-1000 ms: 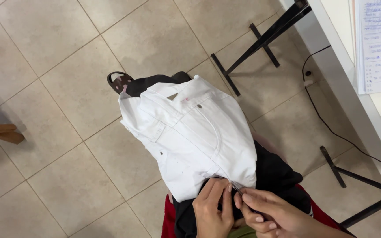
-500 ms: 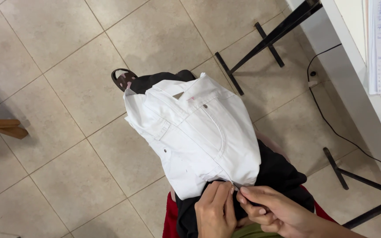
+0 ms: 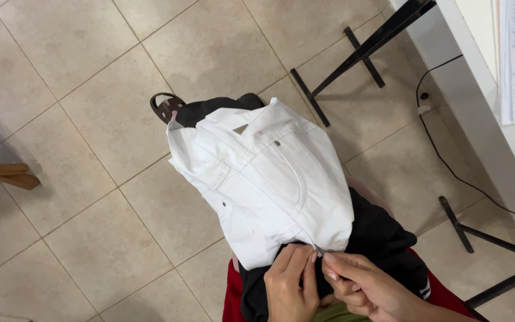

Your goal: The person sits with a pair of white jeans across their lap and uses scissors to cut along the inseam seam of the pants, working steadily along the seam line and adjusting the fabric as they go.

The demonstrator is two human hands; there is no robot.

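Draped over a lap above dark cloth (image 3: 382,238), the white garment (image 3: 263,185) is pinched at its near edge by left hand (image 3: 290,286) and right hand (image 3: 368,289), fingers closed.

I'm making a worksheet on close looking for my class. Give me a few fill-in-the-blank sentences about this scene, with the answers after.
1. The garment draped over the person's lap is ____ in colour.
2. Both hands, left and right, meet at the garment's ____ edge, nearest the person.
3. The floor is covered with ____.
4. A black ____ runs across the floor under the table on the right.

Missing words: white; lower; tiles; cable
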